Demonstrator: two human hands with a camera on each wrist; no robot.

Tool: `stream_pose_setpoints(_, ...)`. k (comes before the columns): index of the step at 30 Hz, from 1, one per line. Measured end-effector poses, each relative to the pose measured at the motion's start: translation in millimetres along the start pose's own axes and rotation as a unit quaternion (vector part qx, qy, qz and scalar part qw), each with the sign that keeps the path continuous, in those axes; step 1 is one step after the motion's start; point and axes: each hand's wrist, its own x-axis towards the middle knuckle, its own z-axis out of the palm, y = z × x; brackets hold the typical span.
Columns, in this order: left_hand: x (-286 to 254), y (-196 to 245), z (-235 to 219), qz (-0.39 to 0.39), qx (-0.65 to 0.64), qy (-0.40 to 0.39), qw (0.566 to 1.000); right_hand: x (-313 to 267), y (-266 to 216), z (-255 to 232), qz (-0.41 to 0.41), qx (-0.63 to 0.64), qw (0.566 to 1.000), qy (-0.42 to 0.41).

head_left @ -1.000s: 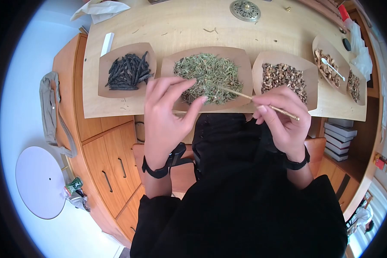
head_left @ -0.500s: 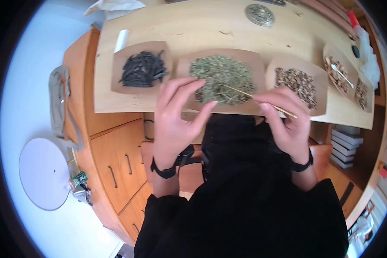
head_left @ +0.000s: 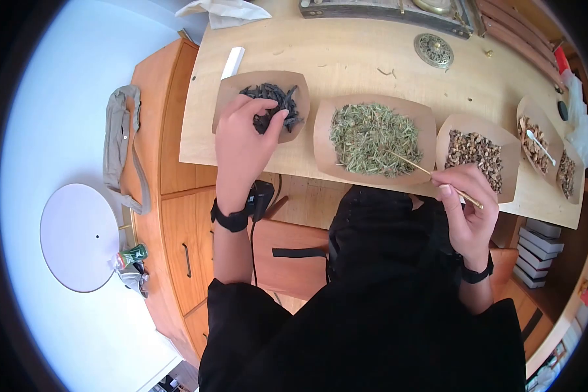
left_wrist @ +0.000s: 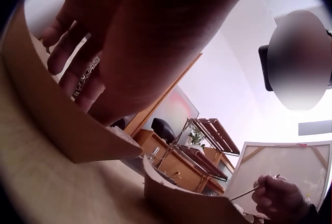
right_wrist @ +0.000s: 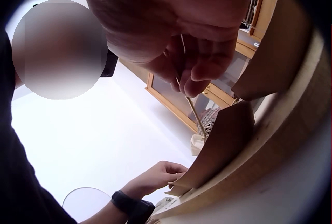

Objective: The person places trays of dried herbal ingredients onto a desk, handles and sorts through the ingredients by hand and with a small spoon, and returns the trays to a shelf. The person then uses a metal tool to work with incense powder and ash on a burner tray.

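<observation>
My left hand (head_left: 245, 140) is over the left paper tray (head_left: 227, 91), thumb and fingers bent and spread above dark, shrivelled strips (head_left: 287, 99). In the left wrist view its fingers (left_wrist: 65, 52) reach down past the tray's wall, and their tips are partly hidden. My right hand (head_left: 467, 206) pinches a thin brass stick (head_left: 409, 162) with a knobbed handle. The stick slants left, its far end over chopped dried green herbs (head_left: 375, 137) in the middle paper tray (head_left: 426, 124). In the right wrist view the stick (right_wrist: 195, 112) emerges between thumb and fingers.
Right of the herbs stands a tray of brown chunks (head_left: 475, 157). Farther right are trays of pale slices, with a small white spoon (head_left: 541, 146) on one. Behind lie a pierced metal lid (head_left: 433, 50), a white block (head_left: 233, 63) and a dark wooden stand (head_left: 385, 12).
My left hand has moved left from the green herbs to the tray of dark strips. The right hand keeps the brass stick pointed at the herbs. The head view has shifted.
</observation>
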Motion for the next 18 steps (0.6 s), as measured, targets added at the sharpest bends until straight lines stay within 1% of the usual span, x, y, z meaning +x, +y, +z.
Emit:
stream_pose_setpoints(2, 3.6, -1.4, 5.9, -0.031, 0.034, -0.034, 0.998, 0.2, -0.7, -1.1, -0.01, -0.005, 1.0, 0.002)
stream_pose_setpoints(4, 5.5, -0.7, 6.7, -0.022, 0.03, -0.028, 0.999, 0.1, -2.2, -2.5, -0.02, -0.011, 1.0, 0.003)
stream_pose_setpoints(7, 5.1, 3.7, 6.3, -0.012, 0.011, -0.014, 1.0, -0.3, -3.1, -5.7, 0.003, -0.009, 1.0, 0.006)
stream_pose_setpoints(9, 2.9, 6.0, 3.2, -0.012, -0.001, -0.005, 1.0, 0.6, 0.1, -6.5, -0.013, -0.023, 1.0, 0.006)
stream_pose_setpoints(11, -1.2, 9.7, 1.5, -0.072, -0.067, -0.018, 0.995, 0.1, 0.1, -4.7, -0.003, -0.011, 1.0, 0.006)
stream_pose_setpoints(12, -4.0, 13.3, -0.2, -0.074, -0.066, -0.017, 0.995, -0.1, 0.2, -4.4, 0.008, -0.001, 1.0, 0.007)
stream_pose_setpoints(14, -11.0, 21.7, -2.8, -0.116, -0.202, -0.005, 0.972, 1.9, 2.4, -4.3, -0.006, -0.008, 1.0, -0.001)
stream_pose_setpoints(15, -15.3, 24.6, -0.1, -0.117, -0.201, -0.005, 0.973, 2.5, 2.8, -3.6, -0.019, -0.014, 1.0, -0.008)
stream_pose_setpoints(16, -19.8, 26.9, 4.2, -0.123, -0.354, 0.032, 0.927, 2.6, 2.0, -1.8, -0.02, -0.011, 1.0, -0.009)
stream_pose_setpoints(17, -25.1, 29.2, 8.2, -0.125, -0.496, 0.068, 0.857, 2.0, 0.3, 0.5, 0.008, 0.01, 1.0, -0.006)
stream_pose_setpoints(18, -32.3, 32.2, 12.2, -0.166, -0.567, 0.076, 0.803, 1.5, -0.3, 3.1, 0.036, 0.03, 0.999, -0.003)
